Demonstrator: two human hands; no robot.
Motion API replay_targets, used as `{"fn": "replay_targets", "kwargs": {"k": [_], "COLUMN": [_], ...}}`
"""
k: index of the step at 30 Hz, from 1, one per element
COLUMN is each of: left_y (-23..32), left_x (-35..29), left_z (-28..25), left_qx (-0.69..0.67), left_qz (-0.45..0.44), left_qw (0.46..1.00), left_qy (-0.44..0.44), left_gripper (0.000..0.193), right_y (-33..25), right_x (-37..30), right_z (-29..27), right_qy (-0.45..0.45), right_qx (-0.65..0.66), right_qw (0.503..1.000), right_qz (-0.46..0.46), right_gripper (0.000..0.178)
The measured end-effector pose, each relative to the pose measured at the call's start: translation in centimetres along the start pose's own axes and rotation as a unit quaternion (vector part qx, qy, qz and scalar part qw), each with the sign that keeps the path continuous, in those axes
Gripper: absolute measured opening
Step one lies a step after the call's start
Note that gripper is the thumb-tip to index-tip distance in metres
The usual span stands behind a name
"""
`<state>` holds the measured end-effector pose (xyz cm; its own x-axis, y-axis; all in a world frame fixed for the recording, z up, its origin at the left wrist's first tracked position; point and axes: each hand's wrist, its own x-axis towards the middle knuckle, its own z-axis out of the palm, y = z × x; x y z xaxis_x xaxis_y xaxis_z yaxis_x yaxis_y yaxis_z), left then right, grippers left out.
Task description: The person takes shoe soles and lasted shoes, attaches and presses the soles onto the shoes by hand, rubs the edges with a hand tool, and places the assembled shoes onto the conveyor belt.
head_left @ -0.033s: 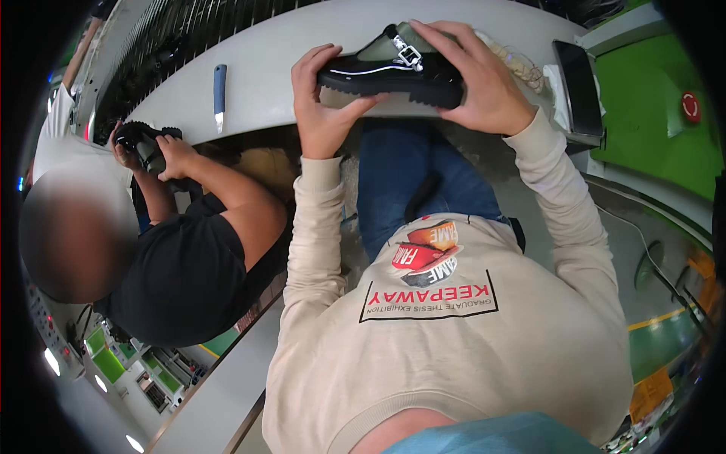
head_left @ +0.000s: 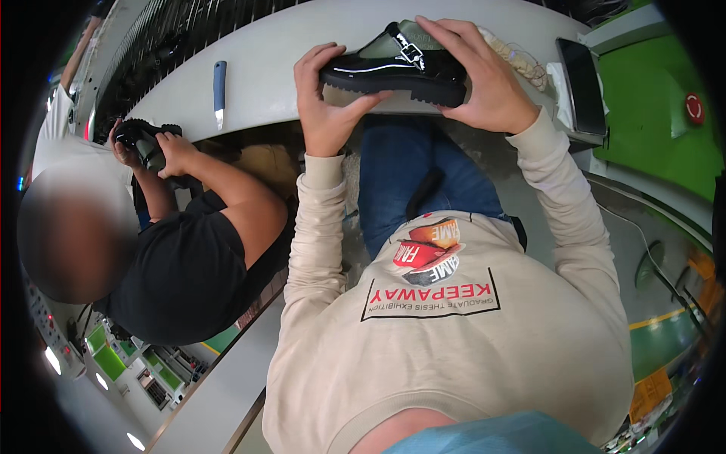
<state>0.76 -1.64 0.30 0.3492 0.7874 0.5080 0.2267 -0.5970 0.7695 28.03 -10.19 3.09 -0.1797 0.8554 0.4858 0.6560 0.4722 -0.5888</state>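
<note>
Glossy black buckled shoe [head_left: 393,69] sits sideways above the grey tabletop [head_left: 265,68] edge, left hand [head_left: 327,98] and right hand [head_left: 484,76] each in a curled grip pinching its ends.

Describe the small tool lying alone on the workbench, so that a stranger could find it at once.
Start at the long pale workbench that curves across the top of the view. Left of the glossy black shoe held in both hands lies a slim blue-handled knife, untouched. Its blue handle sets it apart from the black things around it.
</note>
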Motion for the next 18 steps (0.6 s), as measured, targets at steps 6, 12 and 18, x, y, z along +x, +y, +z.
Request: {"fn": "replay_targets", "kwargs": {"k": [6, 12, 18], "left_y": [0.1, -0.7, -0.5], "left_x": [0.1, 0.1, -0.5], "left_z": [0.8, 1.4, 1.2], "left_qx": [0.013, 0.005, -0.021], "left_qz": [0.001, -0.006, -0.014], "left_qw": [1.0, 1.0, 1.0], "left_qy": [0.002, -0.006, 0.013], "left_gripper": [0.09, 0.096, 0.096], "right_y": [-1.8, 1.6, -0.7], "right_x": [0.2, -0.3, -1.2], "right_z": [-0.9, 3.2, 1.0], "right_qy": [-0.012, 0.112, 0.085], "right_qx": [0.046, 0.1, 0.079], "right_qw": [0.998, 0.987, 0.993], "right_qz": [0.05, -0.059, -0.026], "right_gripper": [0.098, 0.114, 0.109]}}
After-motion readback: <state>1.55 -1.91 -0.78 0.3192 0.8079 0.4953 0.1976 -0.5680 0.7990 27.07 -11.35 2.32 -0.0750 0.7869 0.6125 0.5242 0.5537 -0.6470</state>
